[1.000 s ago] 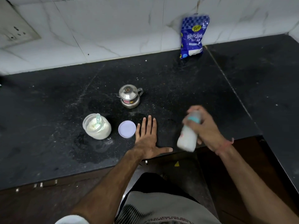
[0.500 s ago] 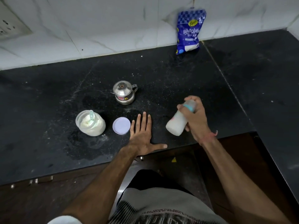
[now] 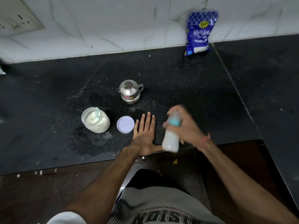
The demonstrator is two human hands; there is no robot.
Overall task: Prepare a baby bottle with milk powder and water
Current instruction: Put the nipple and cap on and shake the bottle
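Note:
My right hand (image 3: pixel 186 128) grips the baby bottle (image 3: pixel 170 139) by its teal collar, above the counter's front edge. The bottle holds white milk and is blurred by motion, nearly upright. My left hand (image 3: pixel 144 135) lies flat on the black counter (image 3: pixel 48 110), fingers spread, holding nothing. Left of it sits the jar's round lid (image 3: pixel 125 124). Further left, the open jar of milk powder (image 3: pixel 95 119) has a pale green scoop standing in it. Behind the lid stands a small steel pot (image 3: pixel 130 93) with its cover on.
A blue sugar bag (image 3: pixel 199 33) leans on the tiled wall at the back right. A wall socket (image 3: pixel 17 21) is at the top left. Powder specks and wet patches mark the counter near the jar. Dark wooden cabinet fronts run below the counter edge.
The bottle in my right hand has swung from tilted to nearly upright and shifted left, blurred as in a shake. My left hand has stayed flat on the counter.

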